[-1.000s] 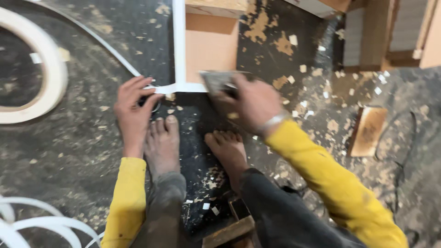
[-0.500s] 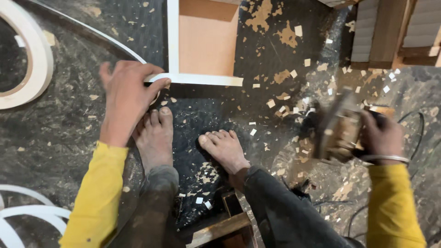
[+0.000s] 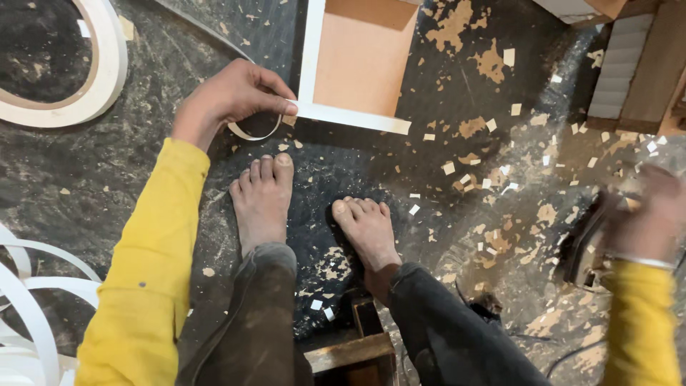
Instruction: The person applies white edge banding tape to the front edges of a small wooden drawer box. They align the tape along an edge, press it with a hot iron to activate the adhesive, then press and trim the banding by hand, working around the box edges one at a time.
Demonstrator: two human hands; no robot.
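Pinches a thin white strip [image 3: 251, 136] with the left hand [image 3: 229, 96], thumb and first finger shut on its end, other fingers curled, right at the near corner of the shallow box [image 3: 350, 118]. Keeps this hand in the same spot as a second ago. Holds the right hand [image 3: 654, 214] far out to the right now, well apart from the box, and no more on the corner where it pressed one second ago. Leaves the corner and the curling strip bare to see, with only one hand on them. Shows the right hand as a blur on top of a dark tool [image 3: 582, 246]; cannot tell how tight it grips. Lies flat on the floor [image 3: 486, 286], that box, open side up, with white edges and a brown bottom. Has nothing inside, as far as can be seen. Has two bare feet [image 3: 264, 200] just near it, and small chips all around. Shows a big roll of white tape [image 3: 107, 78] at the top left and loose white strips [image 3: 28, 300] at the bottom left.
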